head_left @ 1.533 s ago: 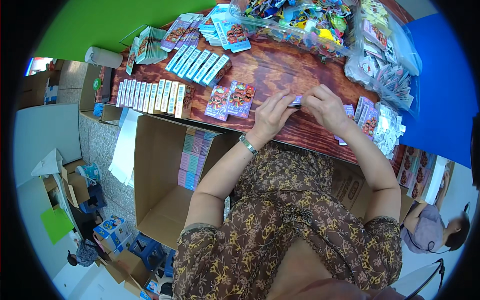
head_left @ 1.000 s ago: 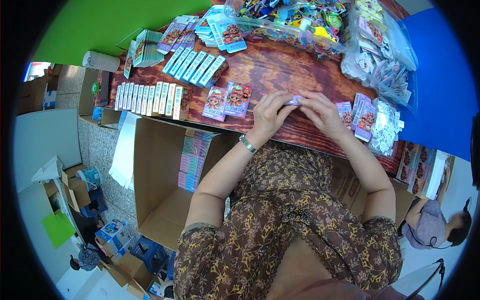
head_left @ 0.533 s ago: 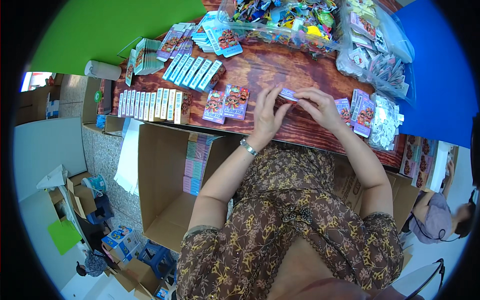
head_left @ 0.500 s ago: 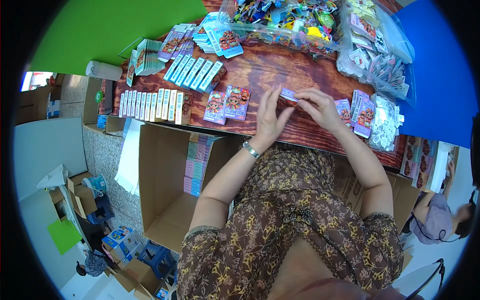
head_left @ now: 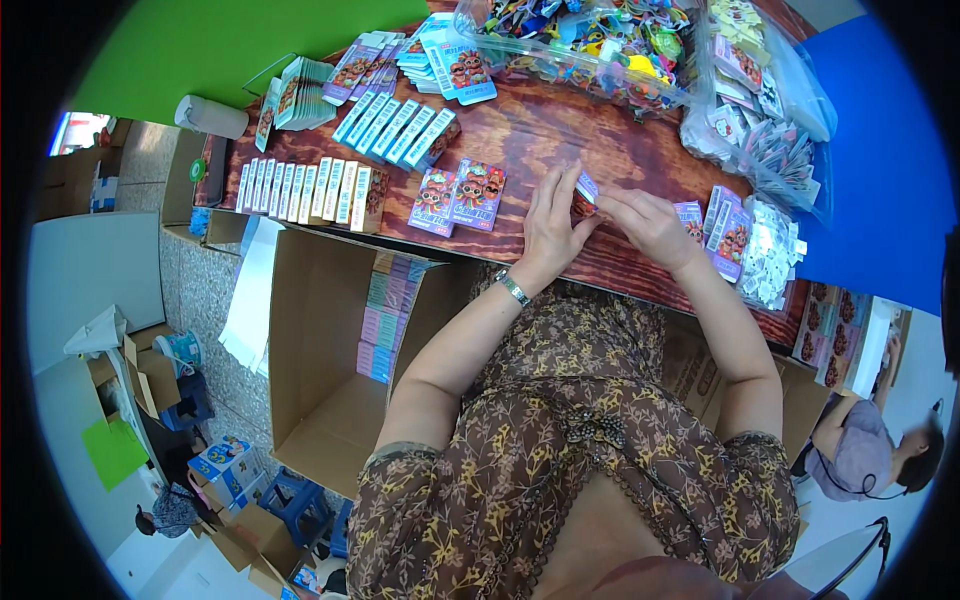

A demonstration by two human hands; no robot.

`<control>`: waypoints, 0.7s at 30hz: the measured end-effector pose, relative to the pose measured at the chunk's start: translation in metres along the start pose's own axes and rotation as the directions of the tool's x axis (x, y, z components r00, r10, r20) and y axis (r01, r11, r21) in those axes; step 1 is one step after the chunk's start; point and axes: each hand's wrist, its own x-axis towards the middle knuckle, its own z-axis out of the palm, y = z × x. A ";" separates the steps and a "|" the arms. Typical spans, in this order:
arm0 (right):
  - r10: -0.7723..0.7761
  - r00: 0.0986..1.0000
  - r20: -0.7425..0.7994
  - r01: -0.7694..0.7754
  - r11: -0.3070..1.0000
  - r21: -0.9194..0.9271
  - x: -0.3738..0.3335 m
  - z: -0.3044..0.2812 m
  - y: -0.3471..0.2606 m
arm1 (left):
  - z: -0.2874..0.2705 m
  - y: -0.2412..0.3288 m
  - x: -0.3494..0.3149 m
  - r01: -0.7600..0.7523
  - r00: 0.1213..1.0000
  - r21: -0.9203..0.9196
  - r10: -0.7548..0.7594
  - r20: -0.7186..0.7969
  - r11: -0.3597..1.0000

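Between both hands, above the wood-patterned table, I hold a small purple printed box. My left hand wraps its left side, and the fingers hide much of it. The fingertips of my right hand pinch its right end. Left of my left hand lie two printed purple boxes side by side, face up. Just beyond my right hand are more purple boxes, beside a clear bag of small white pieces.
Rows of upright cream boxes and blue boxes stand at the left, with stacks of flat cartons behind. A clear tub of colourful trinkets is at the back. An open cardboard box stands below the front edge. Co-workers are at both sides.
The purple box has turned from lying nearly level to a steeper tilt in my hands. My right fingers have closed in at its end. The whole view has shifted slightly.
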 end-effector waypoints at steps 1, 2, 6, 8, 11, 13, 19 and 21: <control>0.019 0.999 -0.028 -0.019 1.000 0.007 -0.001 0.002 -0.003 | 0.000 0.000 -0.001 -0.003 1.000 0.005 0.003 0.001 1.000; 0.040 0.998 -0.057 -0.039 0.999 0.013 -0.001 0.004 -0.006 | 0.001 0.000 -0.001 -0.007 1.000 0.010 0.007 0.003 1.000; 0.061 0.992 -0.113 -0.057 0.997 0.045 -0.001 0.010 -0.013 | 0.003 -0.001 -0.003 -0.017 1.000 0.032 0.017 -0.014 0.999; 0.117 0.985 -0.126 -0.111 0.992 0.054 -0.002 0.013 -0.015 | 0.003 0.000 -0.004 -0.041 0.999 0.002 0.041 -0.018 0.999; 0.123 0.983 -0.136 -0.119 0.992 0.038 -0.003 0.014 -0.017 | 0.003 0.001 -0.004 -0.061 0.998 -0.004 0.061 -0.030 0.998; 0.130 0.985 -0.113 -0.128 0.991 0.026 -0.005 0.014 -0.016 | 0.003 0.000 -0.004 -0.067 0.997 -0.002 0.067 -0.027 0.998; 0.137 0.988 -0.066 -0.137 0.991 -0.004 -0.004 0.010 -0.024 | 0.005 0.000 -0.007 -0.064 0.998 0.020 0.064 -0.022 0.998; 0.106 0.990 -0.088 -0.110 0.993 -0.041 -0.002 0.012 -0.025 | 0.005 0.001 -0.006 -0.050 0.998 0.022 0.050 -0.024 0.999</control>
